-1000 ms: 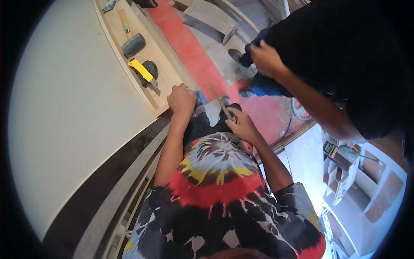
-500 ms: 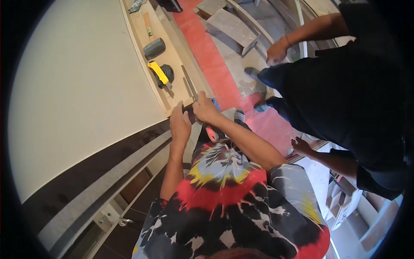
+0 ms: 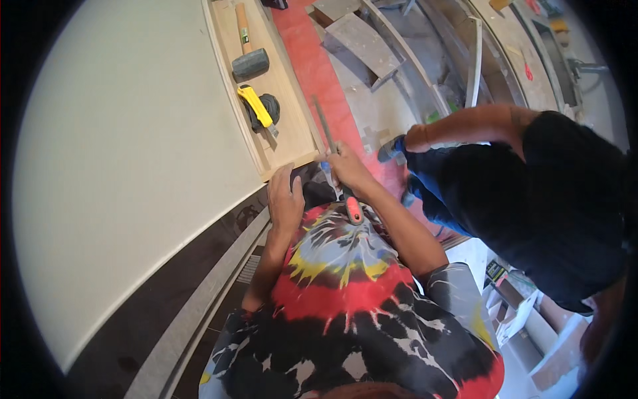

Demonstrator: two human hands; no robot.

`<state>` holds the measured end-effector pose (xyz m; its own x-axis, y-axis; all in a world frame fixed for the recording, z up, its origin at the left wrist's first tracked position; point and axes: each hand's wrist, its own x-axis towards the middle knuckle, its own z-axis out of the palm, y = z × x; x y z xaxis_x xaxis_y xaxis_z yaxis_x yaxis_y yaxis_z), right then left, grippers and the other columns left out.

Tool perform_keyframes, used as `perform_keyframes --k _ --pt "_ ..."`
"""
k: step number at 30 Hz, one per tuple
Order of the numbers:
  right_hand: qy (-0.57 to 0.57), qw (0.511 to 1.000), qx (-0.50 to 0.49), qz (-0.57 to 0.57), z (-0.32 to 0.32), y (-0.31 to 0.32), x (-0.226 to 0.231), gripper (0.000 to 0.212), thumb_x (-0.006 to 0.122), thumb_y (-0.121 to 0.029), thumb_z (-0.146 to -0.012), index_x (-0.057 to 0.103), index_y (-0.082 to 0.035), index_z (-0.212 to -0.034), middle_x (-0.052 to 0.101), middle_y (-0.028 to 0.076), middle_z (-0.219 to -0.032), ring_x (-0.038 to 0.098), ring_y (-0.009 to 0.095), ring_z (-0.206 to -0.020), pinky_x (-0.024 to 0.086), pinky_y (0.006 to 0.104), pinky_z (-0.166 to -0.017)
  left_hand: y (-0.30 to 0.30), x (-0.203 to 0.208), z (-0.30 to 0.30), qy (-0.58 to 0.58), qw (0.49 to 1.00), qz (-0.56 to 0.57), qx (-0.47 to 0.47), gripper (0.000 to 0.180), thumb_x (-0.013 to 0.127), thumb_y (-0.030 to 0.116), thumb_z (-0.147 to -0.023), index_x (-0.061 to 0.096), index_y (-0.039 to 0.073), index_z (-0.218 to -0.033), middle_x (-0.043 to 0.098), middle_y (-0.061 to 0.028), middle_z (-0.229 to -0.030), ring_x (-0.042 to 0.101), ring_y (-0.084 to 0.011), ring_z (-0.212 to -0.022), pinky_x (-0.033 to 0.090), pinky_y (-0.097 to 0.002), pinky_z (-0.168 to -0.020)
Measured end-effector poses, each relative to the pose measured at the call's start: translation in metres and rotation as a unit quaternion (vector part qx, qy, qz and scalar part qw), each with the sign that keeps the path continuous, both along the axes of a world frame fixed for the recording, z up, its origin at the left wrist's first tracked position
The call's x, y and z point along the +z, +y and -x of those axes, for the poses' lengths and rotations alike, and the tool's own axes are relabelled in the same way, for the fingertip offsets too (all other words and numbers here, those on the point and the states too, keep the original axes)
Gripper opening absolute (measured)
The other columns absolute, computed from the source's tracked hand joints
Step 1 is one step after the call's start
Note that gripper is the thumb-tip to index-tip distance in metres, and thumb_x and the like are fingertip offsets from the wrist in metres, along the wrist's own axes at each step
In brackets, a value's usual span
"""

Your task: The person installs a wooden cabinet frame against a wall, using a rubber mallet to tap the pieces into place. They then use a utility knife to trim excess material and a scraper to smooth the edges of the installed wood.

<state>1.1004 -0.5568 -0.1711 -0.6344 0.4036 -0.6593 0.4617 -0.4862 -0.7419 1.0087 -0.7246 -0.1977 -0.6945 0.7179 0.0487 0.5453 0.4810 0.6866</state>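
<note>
We have the file (image 3: 323,123) in our right hand (image 3: 350,171), fingers closed round it around mid-length. Long axis runs front to back: thin grey blade points away from us and a bit left, red handle (image 3: 353,209) sticks out behind the fist toward our shirt (image 3: 339,292). Blade and handle line up, so we read them as one tool; the fist hides the join.

Key relation: the file lies just right of the wooden tray (image 3: 296,130), close to parallel with its long side, slanting slightly more to the left. In this view the blade shows over the red floor strip (image 3: 309,50), outside the tray. Height against the rim: can't tell. Contact between blade and tray: can't tell either.

Our left hand (image 3: 286,203) is at the tray's near end, left part, palm down, fingers extended against the end edge, thumb apart, nothing grasped that we can see. So the left is nearer the end's left corner, the right is just beside the right corner, and the end board sits between and ahead of both.

Inside the tray, farther from us: yellow knife (image 3: 255,105) on a black round thing (image 3: 271,104), then the mallet (image 3: 250,64), handle pointing away. Neither hand is on these. Co-worker (image 3: 565,206) stands to our right, apart from the file.
</note>
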Motion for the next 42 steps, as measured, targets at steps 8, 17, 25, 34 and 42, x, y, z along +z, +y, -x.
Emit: perform_keyframes --k 8,17,25,34,42 --pt "0.010 0.996 -0.078 0.044 -0.003 -0.003 -0.004 0.029 0.052 -0.020 -0.097 0.048 0.002 -0.116 0.054 0.009 -0.073 0.053 0.014 -0.046 0.046 0.0296 -0.038 0.028 -0.007 0.001 0.077 0.992 0.041 -0.092 0.044 0.066 0.014 -0.089 0.055 0.003 -0.131 0.060 -0.0171 -0.124 0.053 -0.0351 -0.123 0.036 -0.0496 -0.106" --pt "-0.056 0.997 -0.039 0.032 -0.023 -0.016 0.013 0.044 0.046 -0.018 -0.100 0.042 0.003 -0.139 0.052 0.004 -0.068 0.052 0.014 -0.047 0.043 0.0295 -0.040 0.044 -0.043 0.012 0.072 0.996 0.050 -0.030 0.032 0.068 0.024 -0.090 0.067 0.010 -0.119 0.065 -0.0097 -0.113 0.057 -0.0293 -0.110 0.036 -0.0466 -0.099" --pt "-0.085 0.994 -0.054 0.032 -0.004 -0.031 0.015 0.052 0.045 -0.013 -0.099 0.036 0.002 -0.148 0.057 0.010 -0.068 0.056 0.017 -0.045 0.048 0.0335 -0.044 0.057 -0.047 0.025 -0.051 0.998 0.034 -0.003 0.017 0.072 0.025 -0.086 0.076 0.013 -0.098 0.073 -0.0054 -0.102 0.063 -0.0260 -0.101 0.039 -0.0411 -0.093" --pt "-0.126 0.990 -0.050 0.029 0.007 -0.043 0.018 0.054 0.048 -0.012 -0.099 0.035 0.002 -0.150 0.061 0.012 -0.073 0.057 0.018 -0.046 0.049 0.0333 -0.047 0.052 -0.051 0.031 -0.087 0.996 0.018 -0.001 0.015 0.074 0.021 -0.084 0.077 0.010 -0.094 0.075 -0.0059 -0.098 0.065 -0.0252 -0.097 0.041 -0.0388 -0.093" --pt "-0.135 0.987 -0.071 0.049 0.027 -0.022 -0.002 0.050 0.046 -0.011 -0.100 0.038 0.002 -0.148 0.054 0.007 -0.063 0.053 0.016 -0.043 0.045 0.0325 -0.042 0.057 -0.041 0.032 -0.091 0.995 0.046 -0.001 0.019 0.076 0.022 -0.082 0.076 0.009 -0.095 0.075 -0.0069 -0.099 0.065 -0.0258 -0.097 0.040 -0.0382 -0.094"
